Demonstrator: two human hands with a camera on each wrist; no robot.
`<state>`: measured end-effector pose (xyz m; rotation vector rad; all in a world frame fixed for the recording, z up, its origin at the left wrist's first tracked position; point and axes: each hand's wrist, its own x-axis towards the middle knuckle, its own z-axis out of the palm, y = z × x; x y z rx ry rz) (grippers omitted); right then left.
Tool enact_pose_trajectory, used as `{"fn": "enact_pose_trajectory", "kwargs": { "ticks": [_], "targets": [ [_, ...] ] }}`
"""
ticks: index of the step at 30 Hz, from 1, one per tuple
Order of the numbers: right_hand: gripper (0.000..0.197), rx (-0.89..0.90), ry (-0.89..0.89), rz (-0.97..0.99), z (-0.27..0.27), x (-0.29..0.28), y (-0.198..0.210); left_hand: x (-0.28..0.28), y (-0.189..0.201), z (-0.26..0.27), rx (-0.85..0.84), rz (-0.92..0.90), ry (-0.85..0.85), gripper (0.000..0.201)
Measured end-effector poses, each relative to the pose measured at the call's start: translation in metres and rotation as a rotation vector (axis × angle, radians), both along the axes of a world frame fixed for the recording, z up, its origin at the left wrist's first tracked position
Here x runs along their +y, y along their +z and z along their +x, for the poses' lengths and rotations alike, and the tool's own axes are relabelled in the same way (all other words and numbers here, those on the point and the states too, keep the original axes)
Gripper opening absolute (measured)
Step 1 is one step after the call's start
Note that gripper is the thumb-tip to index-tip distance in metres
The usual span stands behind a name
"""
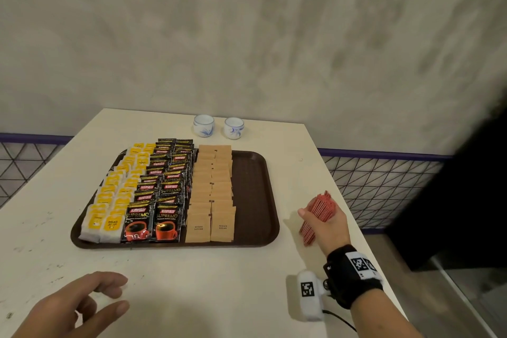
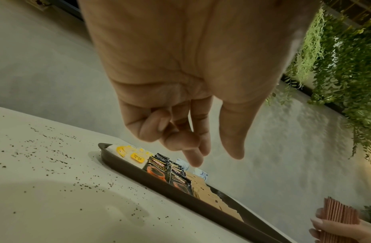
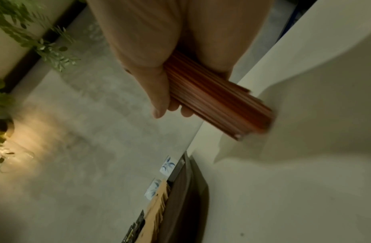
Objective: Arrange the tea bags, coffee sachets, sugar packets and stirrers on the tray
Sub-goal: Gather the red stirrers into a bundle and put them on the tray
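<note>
On the white table, your R hand grips the red plastic stirrer bundle, long axis pointing away from you, just right of the brown tray's bare right strip; L hand loose, empty, farther off.

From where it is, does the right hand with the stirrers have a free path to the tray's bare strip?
Probably yes: the right hand gripping the stirrers is just right of the tray, nothing between.

Head view looks down and forward over the whole surface toward the wall. Both wrist views sit close behind the fingers, tilted; all three share the tray.
</note>
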<state>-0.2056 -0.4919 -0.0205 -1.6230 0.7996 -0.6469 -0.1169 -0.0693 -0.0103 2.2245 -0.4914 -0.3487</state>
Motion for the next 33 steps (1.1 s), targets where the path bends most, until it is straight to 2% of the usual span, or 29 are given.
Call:
{"fn": "enact_pose_trajectory", "kwargs": {
  "ticks": [2, 5, 10, 19, 24, 33],
  "targets": [
    [0.015, 0.006, 0.031, -0.006, -0.001, 0.000, 0.000, -0.003, 0.003, -0.004, 0.006, 0.039, -0.008, 0.036],
    [0.013, 0.048, 0.062, 0.002, -0.004, 0.000, -0.003, -0.007, 0.005, -0.007, -0.008, 0.085, 0.002, 0.056],
    [0.010, 0.120, 0.081, -0.010, -0.004, 0.000, -0.005, -0.011, 0.007, -0.011, -0.015, 0.102, -0.009, 0.061],
    [0.019, 0.168, 0.074, -0.083, -0.003, -0.004, -0.011, -0.014, 0.009, -0.016, -0.036, 0.047, 0.028, 0.058],
    [0.008, 0.089, 0.069, -0.082, -0.005, -0.007, -0.010, -0.014, 0.010, -0.020, -0.033, 0.035, 0.029, 0.056],
    [0.006, 0.101, 0.080, -0.070, -0.004, -0.005, -0.016, -0.011, 0.016, -0.020, 0.002, 0.008, 0.034, 0.050]
  ]
}}
